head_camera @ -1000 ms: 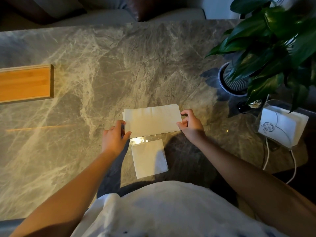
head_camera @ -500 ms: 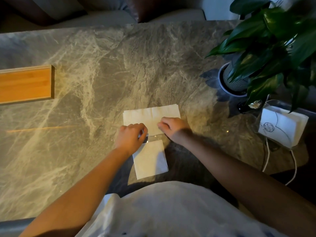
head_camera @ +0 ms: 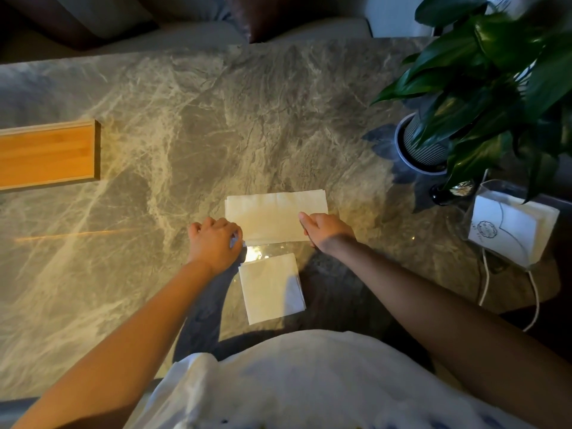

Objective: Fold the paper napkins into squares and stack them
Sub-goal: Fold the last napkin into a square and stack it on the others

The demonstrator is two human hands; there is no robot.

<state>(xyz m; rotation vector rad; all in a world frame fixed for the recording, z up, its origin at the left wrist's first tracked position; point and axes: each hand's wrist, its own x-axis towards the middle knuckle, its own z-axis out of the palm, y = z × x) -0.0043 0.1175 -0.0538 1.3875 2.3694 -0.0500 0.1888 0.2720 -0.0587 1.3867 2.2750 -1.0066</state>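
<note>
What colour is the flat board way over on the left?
The wooden board is orange-brown with a paler edge, seen in the head view.

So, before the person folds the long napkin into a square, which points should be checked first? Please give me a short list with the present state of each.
1. Long napkin lies flat on the table, folded to a rectangle: ok.
2. Its layered edges line up: the far right corner shows slight offset, not ok.
3. Left hand holds the near left corner: ok, though the exact grip is hidden.
4. Right hand rests on the near right part: ok.
5. Finished square napkin lies apart, nearer the body, ready to receive the next: ok.
6. Room around the napkin for folding: ok.
</note>
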